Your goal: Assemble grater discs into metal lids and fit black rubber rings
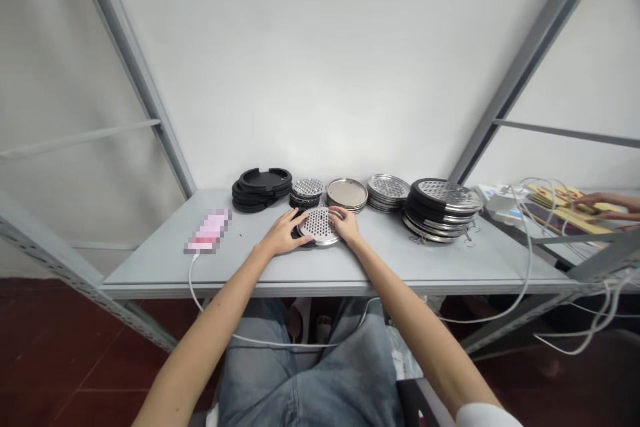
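Observation:
A round perforated metal disc (320, 225) lies near the middle of the grey table, with a bit of black showing under its left side. My left hand (286, 233) rests against the disc's left edge, thumb and fingers spread apart around it. On the other side my right hand (346, 225) touches the upper right rim, its fingers curved over the edge. Just behind are a short stack of small perforated discs (308, 188) on black rings and a stack of plain metal plates (347, 193).
Black rings (263, 187) are piled at the back left, perforated discs (388, 188) at the back right. A taller black-and-metal stack (440, 208) stands further right. A pixelated pink object (209, 231) with a white cable lies left. Another person's hand (607, 203) is far right.

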### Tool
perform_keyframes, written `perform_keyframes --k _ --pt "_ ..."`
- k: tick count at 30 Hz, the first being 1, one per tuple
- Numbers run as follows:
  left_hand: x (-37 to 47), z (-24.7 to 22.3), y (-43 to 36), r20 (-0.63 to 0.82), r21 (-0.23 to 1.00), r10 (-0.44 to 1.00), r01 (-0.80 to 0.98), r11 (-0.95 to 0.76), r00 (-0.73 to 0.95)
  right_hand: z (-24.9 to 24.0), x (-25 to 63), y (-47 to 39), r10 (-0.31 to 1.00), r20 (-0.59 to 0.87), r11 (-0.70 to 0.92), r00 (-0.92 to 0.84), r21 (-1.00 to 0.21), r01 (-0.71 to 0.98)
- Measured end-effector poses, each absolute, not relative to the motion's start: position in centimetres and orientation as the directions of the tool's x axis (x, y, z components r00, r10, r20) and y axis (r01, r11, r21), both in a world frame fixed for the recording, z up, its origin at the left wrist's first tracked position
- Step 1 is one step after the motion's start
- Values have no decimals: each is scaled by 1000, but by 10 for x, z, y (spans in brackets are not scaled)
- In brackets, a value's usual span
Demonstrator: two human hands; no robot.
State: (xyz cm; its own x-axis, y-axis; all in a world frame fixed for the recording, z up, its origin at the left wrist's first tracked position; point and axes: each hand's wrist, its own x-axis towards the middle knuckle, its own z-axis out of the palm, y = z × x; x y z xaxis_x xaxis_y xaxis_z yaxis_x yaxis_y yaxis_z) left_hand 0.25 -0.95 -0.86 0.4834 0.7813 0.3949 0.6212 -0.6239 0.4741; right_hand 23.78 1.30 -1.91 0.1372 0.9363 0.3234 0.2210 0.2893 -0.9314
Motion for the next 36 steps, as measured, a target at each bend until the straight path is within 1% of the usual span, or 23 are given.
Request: perform_keyframes --k 2,5,7,11,16,21,24,27,36 --pt "3 -9 -11 399 468 778 622 -628 485 -20 241 13 931 353 335 92 -927 167" --pt "3 -12 -12 418 469 774 617 -632 476 -21 244 13 927 346 329 141 -935 136" --pt "3 -14 -12 431 465 778 625 -626 458 -22 244 13 918 347 317 190 -932 175" --pt "3 -15 -12 452 444 786 658 -608 422 -23 242 6 901 367 300 231 -912 278" --pt "1 -9 -15 481 433 776 659 -615 409 -25 247 0 876 352 226 331 -904 363" --pt "-2 -6 -15 448 472 764 603 -643 465 -26 250 1 884 363 232 294 -888 397" --pt "-2 -9 -14 425 519 789 594 -614 445 -25 250 0 887 354 231 296 -896 379" --pt "-2 -10 -14 431 553 793 569 -609 430 -23 249 -2 890 344 229 299 -904 361" --pt "-2 -11 -13 440 550 781 554 -625 443 -25 252 0 895 344 248 282 -912 325"
